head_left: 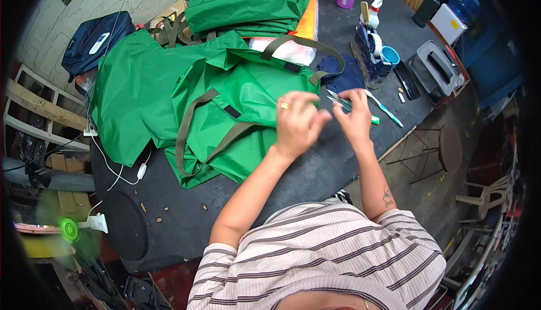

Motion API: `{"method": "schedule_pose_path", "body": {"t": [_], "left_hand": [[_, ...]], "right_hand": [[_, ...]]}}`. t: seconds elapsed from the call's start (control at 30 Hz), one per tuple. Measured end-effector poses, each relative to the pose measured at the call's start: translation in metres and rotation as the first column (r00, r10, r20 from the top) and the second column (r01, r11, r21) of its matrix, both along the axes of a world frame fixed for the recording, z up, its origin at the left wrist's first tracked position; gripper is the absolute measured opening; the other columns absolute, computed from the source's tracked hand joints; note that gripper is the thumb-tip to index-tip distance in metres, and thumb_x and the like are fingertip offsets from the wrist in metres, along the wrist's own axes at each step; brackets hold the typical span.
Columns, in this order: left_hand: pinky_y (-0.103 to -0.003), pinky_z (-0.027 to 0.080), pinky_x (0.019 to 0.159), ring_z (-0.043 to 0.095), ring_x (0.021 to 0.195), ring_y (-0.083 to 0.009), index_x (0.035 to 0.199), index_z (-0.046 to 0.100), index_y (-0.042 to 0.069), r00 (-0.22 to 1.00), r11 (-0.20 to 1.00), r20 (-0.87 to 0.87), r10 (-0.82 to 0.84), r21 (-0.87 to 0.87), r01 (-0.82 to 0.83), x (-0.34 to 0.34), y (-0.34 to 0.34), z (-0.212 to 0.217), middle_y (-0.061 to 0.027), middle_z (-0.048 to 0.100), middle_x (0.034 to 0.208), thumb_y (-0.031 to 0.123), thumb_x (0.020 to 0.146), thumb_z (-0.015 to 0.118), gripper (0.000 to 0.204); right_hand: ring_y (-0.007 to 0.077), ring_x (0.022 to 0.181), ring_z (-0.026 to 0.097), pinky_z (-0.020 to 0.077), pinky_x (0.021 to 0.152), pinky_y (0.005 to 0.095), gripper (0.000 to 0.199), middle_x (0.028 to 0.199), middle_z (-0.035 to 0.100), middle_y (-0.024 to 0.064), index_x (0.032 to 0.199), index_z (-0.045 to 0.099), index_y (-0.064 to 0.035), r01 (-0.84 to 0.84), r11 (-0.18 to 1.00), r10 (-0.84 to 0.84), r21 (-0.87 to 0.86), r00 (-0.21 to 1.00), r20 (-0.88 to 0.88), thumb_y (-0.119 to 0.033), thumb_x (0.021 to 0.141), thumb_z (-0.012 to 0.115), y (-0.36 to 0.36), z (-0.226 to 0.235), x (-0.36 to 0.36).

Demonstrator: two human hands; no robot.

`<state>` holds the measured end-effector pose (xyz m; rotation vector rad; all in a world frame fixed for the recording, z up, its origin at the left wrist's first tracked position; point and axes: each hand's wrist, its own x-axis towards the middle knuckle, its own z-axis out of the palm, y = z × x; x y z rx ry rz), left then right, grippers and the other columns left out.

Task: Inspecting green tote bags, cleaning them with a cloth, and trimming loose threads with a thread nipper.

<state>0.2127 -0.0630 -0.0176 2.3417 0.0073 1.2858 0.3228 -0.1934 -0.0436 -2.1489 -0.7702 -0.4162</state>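
Bag (pixel 256 93), green, rumpled. Left hand (pixel 298 123): half-curled, hold unclear. Right hand (pixel 355 119): closed around snips (pixel 345 106). Step: seemingly readying snips; next move calls for steadiness.

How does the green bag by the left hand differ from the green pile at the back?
The green bag by the left hand lies loosely spread and rumpled; the green pile is folded and stacked in layers. The bag lies nearer the person, while the pile sits farther back. The bag shows two dark patches; none are visible on the pile. Both are green fabric with olive straps.
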Motion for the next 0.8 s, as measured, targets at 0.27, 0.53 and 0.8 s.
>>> {"method": "schedule_pose_path", "body": {"t": [0.27, 0.53, 0.8], "left_hand": [[-0.042, 0.036, 0.095, 0.048, 0.108, -0.0342, 0.102, 0.054, 0.002, 0.992, 0.964, 0.014, 0.125, -0.24, -0.118, -0.008, 0.007, -0.008, -0.0168, 0.052, 0.113, 0.017, 0.073, 0.071, 0.037], [-0.035, 0.049, 0.076, 0.055, 0.092, -0.0231, 0.133, 0.039, 0.006, 0.916, 0.74, -0.349, -0.197, -0.666, -0.094, 0.0, 0.036, -0.046, -0.0152, 0.047, 0.121, 0.02, 0.068, 0.077, 0.077], [-0.035, 0.047, 0.084, 0.054, 0.098, -0.027, 0.142, 0.027, 0.009, 0.779, 0.83, -0.568, -0.264, -0.546, -0.117, -0.018, 0.012, -0.054, -0.0218, 0.041, 0.123, 0.023, 0.067, 0.078, 0.092]], "right_hand": [[0.0299, 0.105, 0.047, 0.0364, 0.088, 0.0445, 0.037, 0.112, 0.053, 0.0076, 0.108, 0.059, -0.0108, 0.227, 0.924, -0.191, -0.308, 0.971, 0.142, -0.018, 0.074, 0.07, -0.058, -0.055, 0.024], [0.0291, 0.087, 0.054, 0.0427, 0.078, 0.0388, 0.03, 0.095, 0.055, 0.0164, 0.101, 0.049, -0.0037, 0.051, 0.998, -0.058, -0.034, 0.964, -0.258, -0.019, 0.081, 0.065, -0.054, -0.062, 0.054], [0.0285, 0.079, 0.063, 0.0474, 0.07, 0.0346, 0.055, 0.082, 0.062, 0.0206, 0.104, 0.048, 0.0001, -0.161, 0.984, 0.068, -0.081, 0.748, -0.66, -0.043, 0.076, 0.068, 0.031, -0.004, -0.011]]}}
